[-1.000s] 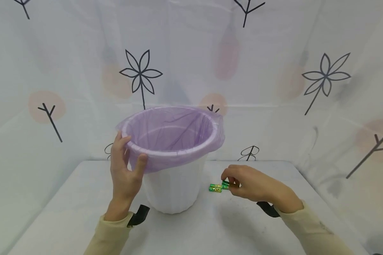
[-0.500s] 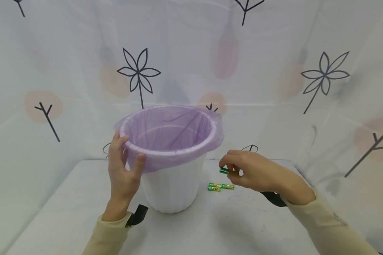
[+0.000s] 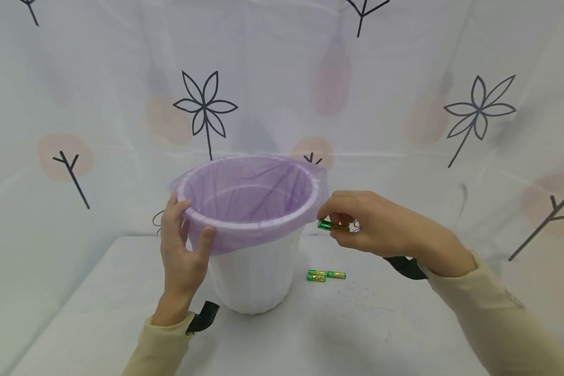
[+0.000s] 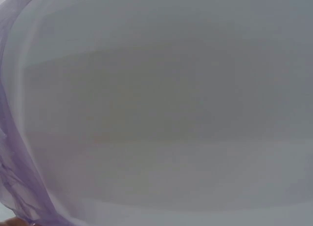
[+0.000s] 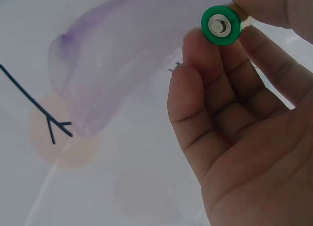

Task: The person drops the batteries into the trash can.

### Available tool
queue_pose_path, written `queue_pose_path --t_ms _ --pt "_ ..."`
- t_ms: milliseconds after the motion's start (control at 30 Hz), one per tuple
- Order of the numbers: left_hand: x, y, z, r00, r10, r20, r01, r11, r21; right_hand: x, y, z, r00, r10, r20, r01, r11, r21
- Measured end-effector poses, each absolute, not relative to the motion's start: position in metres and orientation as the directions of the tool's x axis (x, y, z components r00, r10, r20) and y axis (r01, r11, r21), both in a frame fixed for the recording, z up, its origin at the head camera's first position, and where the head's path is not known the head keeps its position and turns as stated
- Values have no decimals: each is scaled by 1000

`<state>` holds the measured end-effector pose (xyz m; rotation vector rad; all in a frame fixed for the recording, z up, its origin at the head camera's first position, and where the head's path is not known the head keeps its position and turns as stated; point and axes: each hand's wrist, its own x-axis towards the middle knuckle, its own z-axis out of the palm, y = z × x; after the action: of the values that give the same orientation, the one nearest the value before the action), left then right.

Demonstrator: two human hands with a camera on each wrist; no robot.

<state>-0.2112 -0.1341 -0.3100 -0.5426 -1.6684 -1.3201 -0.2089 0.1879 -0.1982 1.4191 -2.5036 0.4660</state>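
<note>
In the head view a white trash bin (image 3: 251, 282) stands upright, its rim covered by a purple bag (image 3: 258, 237) folded outward. My left hand (image 3: 185, 256) holds the bin at the left of the rim, thumb on the front of the bag. To the right of the rim, above the table, my right hand (image 3: 376, 222) pinches a green and gold battery (image 3: 326, 225). The right wrist view shows that battery's end (image 5: 221, 25) between thumb and fingers. Bin wall (image 4: 166, 99) fills the left wrist view; most of the left hand is hidden there.
Three more batteries (image 3: 317, 275) lie close together on the white table (image 3: 357, 329), right of the bin. Behind the table hangs a pale curtain (image 3: 380, 78) with flower and twig drawings.
My right hand has lifted one battery off the table and raised it to just below rim height. The left hand and the bin stay in place.
</note>
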Motion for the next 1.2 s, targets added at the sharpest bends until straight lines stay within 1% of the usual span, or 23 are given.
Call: queue_pose_path --t_ms 167,467,533,700,900,1200 --pt "-205 -130 -304 -485 -194 853 788 325 522 -213 182 -186 -464 -800 381 -884 446 -142" --pt "-201 -127 -301 -481 -195 855 776 360 518 -224 164 -170 -433 -811 394 -900 412 -143" --pt "-201 -127 -301 -479 -195 856 777 360 517 -228 159 -168 -436 -813 385 -899 412 -148" --pt "-201 -128 -301 -477 -196 857 778 359 515 -240 147 -165 -467 -810 354 -883 444 -151" --pt "-203 -128 -301 -467 -195 862 785 358 506 -256 136 -167 -483 -805 345 -875 456 -162" --pt "-203 -128 -301 -476 -201 856 781 349 517 -277 123 -170 -545 -786 292 -838 522 -158"
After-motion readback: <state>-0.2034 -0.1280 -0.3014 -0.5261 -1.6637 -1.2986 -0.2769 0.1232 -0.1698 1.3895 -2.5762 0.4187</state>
